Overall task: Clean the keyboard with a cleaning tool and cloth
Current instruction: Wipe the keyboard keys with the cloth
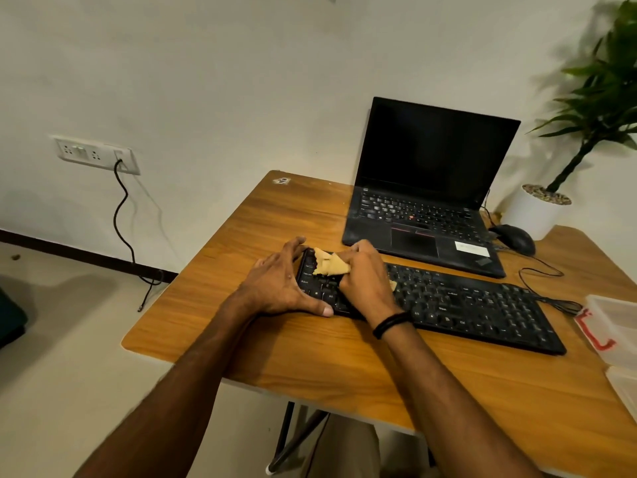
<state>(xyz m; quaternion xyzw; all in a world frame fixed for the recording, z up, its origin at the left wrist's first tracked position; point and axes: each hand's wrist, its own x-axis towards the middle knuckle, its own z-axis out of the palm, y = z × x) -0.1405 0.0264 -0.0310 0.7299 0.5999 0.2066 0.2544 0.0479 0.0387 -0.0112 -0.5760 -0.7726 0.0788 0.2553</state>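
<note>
The black keyboard [465, 305] is lying flat on the wooden worktop [310, 357], keys facing up. Its long axis is running from about 10 o'clock, where both hands are working, down to about 4 o'clock.

A tan cloth [331, 264] is sitting on the keys at that 10 o'clock end. It is poking out at 9 o'clock from the right hand [365, 274], whose curled fingers are clenching it against the key rows. The left hand [275, 284] is bracing the same end — its fingers [293, 246] are splayed and released over the far corner while the thumb is pressing along the near edge.

By the look of it the wiping is sitting at this end only, and nearly the whole length is stretching away toward 4 o'clock from the right hand. That nearer hand is looking best placed to drag the cloth along the axis while the left is pinning the board. No separate cleaning tool is showing.

At 1 o'clock from the keyboard a laptop [434, 160] is standing open with a dark screen, a mouse [515, 239] is lying at its 3 o'clock side, and a plastic container [617, 319] is sitting at the worktop's 3 o'clock edge.
</note>
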